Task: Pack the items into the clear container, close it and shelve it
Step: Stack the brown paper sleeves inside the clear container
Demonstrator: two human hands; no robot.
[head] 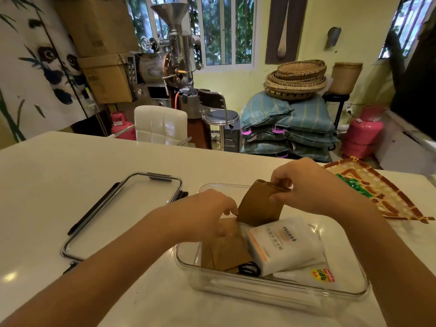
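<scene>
Brown paper pouch (259, 206), upright, is pinched at its top edge by the right hand (313, 187); its bottom dips into the clear container (278, 296). The left hand (205, 215) presses fingers on a second brown pouch (224, 246) lying inside, beside a white packet (285, 246). The lid (122, 213) lies left, apart from the container. A woven tray (389, 197) sits at the right table (59, 166) edge.

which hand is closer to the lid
Left. The left hand is over the container's left side, beside the lid; the right hand is farther right, pinching the brown pouch.
</scene>
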